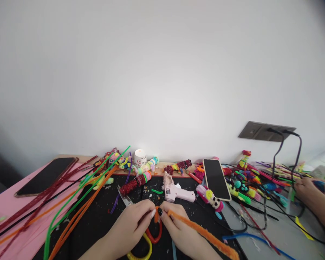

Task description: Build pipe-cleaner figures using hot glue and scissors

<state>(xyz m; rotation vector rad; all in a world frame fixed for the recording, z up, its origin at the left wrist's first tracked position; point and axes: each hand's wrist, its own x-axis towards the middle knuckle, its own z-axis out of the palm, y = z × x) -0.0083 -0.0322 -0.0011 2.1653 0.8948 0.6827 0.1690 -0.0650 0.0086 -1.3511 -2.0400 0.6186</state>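
Both hands meet at the front middle of the black mat (86, 224), fingertips pinched together. Between them is a small folded end of an orange pipe cleaner (206, 233). My left hand (132, 222) is closed on that end, its thumb against the fingers. My right hand (177, 224) pinches the same pipe cleaner, whose long fuzzy tail runs out over the hand to the lower right. Under the hands lie scissors with a yellow and a red handle loop (155, 238), partly hidden. Just beyond is a pale pink hot glue gun (180, 193).
Green pipe cleaners (70, 207) and others cross the left side. A dark phone (47, 177) rests on pink board; another phone (216, 178) leans behind. A paper cup (140, 157) stands by the wall. Coloured craft pieces (246, 180) and cables crowd the right, near another person's hand (312, 196).
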